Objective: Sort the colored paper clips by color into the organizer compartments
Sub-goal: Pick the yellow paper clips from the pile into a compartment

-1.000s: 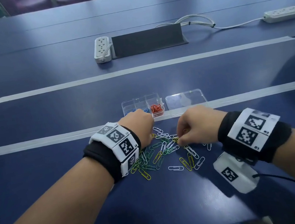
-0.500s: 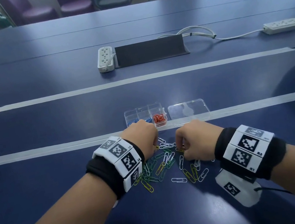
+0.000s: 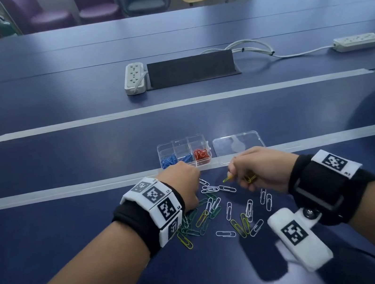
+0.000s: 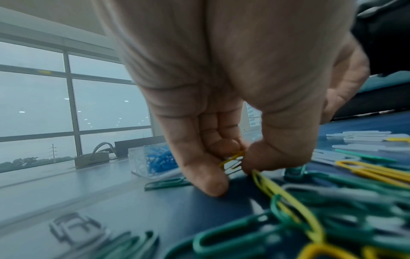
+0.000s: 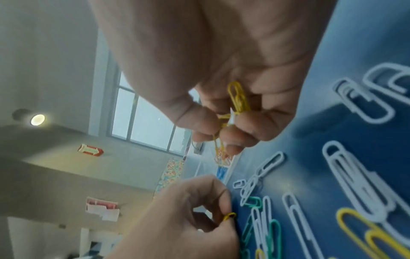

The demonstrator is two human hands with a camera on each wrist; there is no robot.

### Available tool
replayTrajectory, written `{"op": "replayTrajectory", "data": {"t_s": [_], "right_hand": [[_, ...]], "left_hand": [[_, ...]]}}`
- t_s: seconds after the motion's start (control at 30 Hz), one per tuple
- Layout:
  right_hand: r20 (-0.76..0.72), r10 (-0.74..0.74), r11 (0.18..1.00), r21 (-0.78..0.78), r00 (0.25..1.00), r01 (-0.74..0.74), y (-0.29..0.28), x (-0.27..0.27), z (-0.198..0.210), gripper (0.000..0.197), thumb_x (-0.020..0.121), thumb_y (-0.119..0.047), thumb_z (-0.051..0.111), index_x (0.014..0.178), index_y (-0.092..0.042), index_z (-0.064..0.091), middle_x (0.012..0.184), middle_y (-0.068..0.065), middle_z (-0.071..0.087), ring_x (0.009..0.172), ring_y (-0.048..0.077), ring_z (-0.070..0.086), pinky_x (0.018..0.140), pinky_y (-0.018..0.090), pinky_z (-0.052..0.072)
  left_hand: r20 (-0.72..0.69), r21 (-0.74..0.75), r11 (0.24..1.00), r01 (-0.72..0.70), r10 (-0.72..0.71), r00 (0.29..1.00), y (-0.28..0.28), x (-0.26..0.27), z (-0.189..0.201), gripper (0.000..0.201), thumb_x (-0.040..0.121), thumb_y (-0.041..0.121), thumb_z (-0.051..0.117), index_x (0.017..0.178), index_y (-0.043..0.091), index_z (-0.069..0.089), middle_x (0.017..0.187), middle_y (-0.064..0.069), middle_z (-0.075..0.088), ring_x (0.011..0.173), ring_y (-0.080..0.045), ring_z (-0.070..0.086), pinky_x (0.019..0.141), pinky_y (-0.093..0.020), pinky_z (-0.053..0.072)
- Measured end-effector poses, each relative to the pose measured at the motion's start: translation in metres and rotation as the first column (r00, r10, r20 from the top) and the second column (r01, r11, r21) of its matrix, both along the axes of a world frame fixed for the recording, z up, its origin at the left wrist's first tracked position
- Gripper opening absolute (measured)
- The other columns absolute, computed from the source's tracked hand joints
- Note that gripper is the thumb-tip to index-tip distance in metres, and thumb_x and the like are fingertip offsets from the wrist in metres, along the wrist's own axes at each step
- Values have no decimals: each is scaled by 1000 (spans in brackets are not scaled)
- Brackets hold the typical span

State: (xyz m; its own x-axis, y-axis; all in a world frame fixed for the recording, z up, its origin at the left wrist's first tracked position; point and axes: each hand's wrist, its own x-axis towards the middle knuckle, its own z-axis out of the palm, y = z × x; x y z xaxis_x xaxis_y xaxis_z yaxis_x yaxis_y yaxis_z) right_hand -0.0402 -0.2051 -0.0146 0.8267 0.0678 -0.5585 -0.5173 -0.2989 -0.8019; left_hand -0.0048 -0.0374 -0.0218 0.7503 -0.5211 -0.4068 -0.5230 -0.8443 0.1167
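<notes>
A loose pile of green, yellow and white paper clips (image 3: 218, 213) lies on the blue table between my wrists. The clear organizer (image 3: 183, 145) stands just beyond, with blue clips (image 3: 168, 161) in its left compartments and red clips (image 3: 201, 155) in the right one. My left hand (image 3: 184, 187) sits on the pile's far left edge and pinches a yellow clip (image 4: 231, 159) between thumb and fingers. My right hand (image 3: 253, 173) is lifted off the table and grips several yellow clips (image 5: 238, 98), one poking out of its fingertips (image 3: 226, 179).
The organizer's clear lid (image 3: 238, 145) lies flat to its right. A strip of pale tape (image 3: 65, 190) runs across the table under the organizer. Two power strips (image 3: 133, 77) and a black cable box (image 3: 191, 69) sit farther back; chairs line the far edge.
My right hand has lifted from the pile and moved right with yellow clips in it. My left hand stayed at the pile's edge. The head view has tilted up a little.
</notes>
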Motion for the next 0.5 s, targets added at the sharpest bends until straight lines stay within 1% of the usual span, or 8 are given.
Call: {"op": "replayTrajectory", "data": {"t_s": [0.1,0.17,0.23,0.3,0.33,0.43,0.47,0.5], "right_hand": [[-23,-24,988,151,999,27,3,1,1,29,81,3,34,61,-12,48,68,6,53,43,12,40,41,17,30],[-41,8,967,256,999,3,6,2,2,24,81,-5,36,63,-15,48,64,2,50,43,11,40,40,18,28],[-62,53,930,367,997,-27,11,4,5,13,76,-19,48,64,-16,51,58,-2,46,43,11,39,40,19,26],[-72,111,890,451,991,-67,19,6,6,20,73,-32,59,62,-19,49,55,-4,41,44,10,36,41,20,23],[-71,122,882,465,990,-75,24,7,6,26,73,-37,59,60,-20,46,53,-5,38,43,10,34,40,20,22],[-43,132,918,383,990,-106,44,11,3,35,74,-38,64,52,-23,40,50,-5,31,37,7,27,39,16,15],[8,180,945,277,984,-175,50,12,2,39,77,-35,67,50,-22,41,50,-4,30,36,8,27,40,16,15],[85,280,954,83,956,-287,56,13,1,42,79,-35,68,50,-21,41,50,-3,33,38,9,30,40,17,20]], "left_hand": [[-37,-90,994,-60,57,998,5,-1,3,5,77,12,60,79,11,64,88,-3,65,85,-22,60,70,-30,51],[-59,-192,970,-151,143,988,12,-1,8,10,76,15,62,71,20,56,71,8,55,76,-15,53,67,-25,43],[-99,-262,937,-233,214,972,21,2,13,10,77,17,62,80,24,56,71,11,51,75,-13,50,69,-22,40],[-175,-314,895,-316,273,946,32,2,18,11,80,17,58,86,25,56,73,10,53,67,-12,51,65,-21,40],[-221,-338,869,-360,299,929,38,2,19,10,81,16,55,85,25,55,70,10,54,61,-11,53,61,-21,41],[-336,-336,817,-469,362,870,55,-1,19,16,85,14,46,75,23,55,59,4,59,48,-15,56,54,-21,48],[-344,-308,822,-479,373,862,59,-2,19,17,85,15,45,73,22,54,57,2,59,48,-17,56,58,-23,50],[-334,-276,840,-467,372,866,63,-4,18,18,85,16,45,71,22,54,57,3,58,51,-16,55,62,-25,50]]}}
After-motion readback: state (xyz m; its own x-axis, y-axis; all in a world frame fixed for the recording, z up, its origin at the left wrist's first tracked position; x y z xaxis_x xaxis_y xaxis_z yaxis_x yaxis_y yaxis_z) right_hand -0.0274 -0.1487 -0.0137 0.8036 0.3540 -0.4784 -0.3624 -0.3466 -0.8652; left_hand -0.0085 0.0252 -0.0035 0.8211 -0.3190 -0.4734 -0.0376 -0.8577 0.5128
